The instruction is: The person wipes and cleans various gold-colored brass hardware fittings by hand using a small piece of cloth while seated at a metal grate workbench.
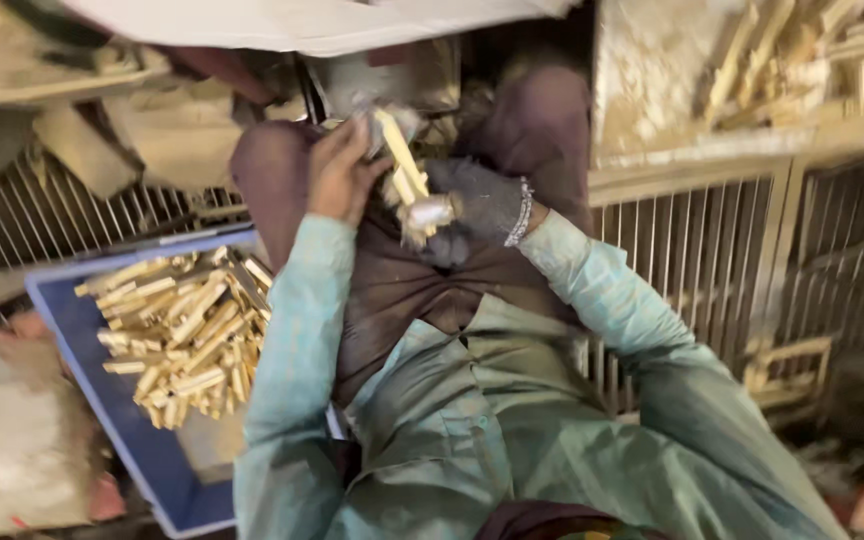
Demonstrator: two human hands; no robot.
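Head view: left hand [337,175], bare, and right hand [482,200], in a dark glove, both closed in a grip on pale cut wooden sticks [402,165] over the lap. Left, near: blue flat tray [87,345] heaped with short pale wooden pieces [187,335].

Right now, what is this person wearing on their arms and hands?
Both arms are in long, loose, pale green sleeves, dusty and creased. The left hand is bare. The right hand wears a dark grey glove, with a silvery beaded bracelet at the wrist where the glove meets the sleeve.
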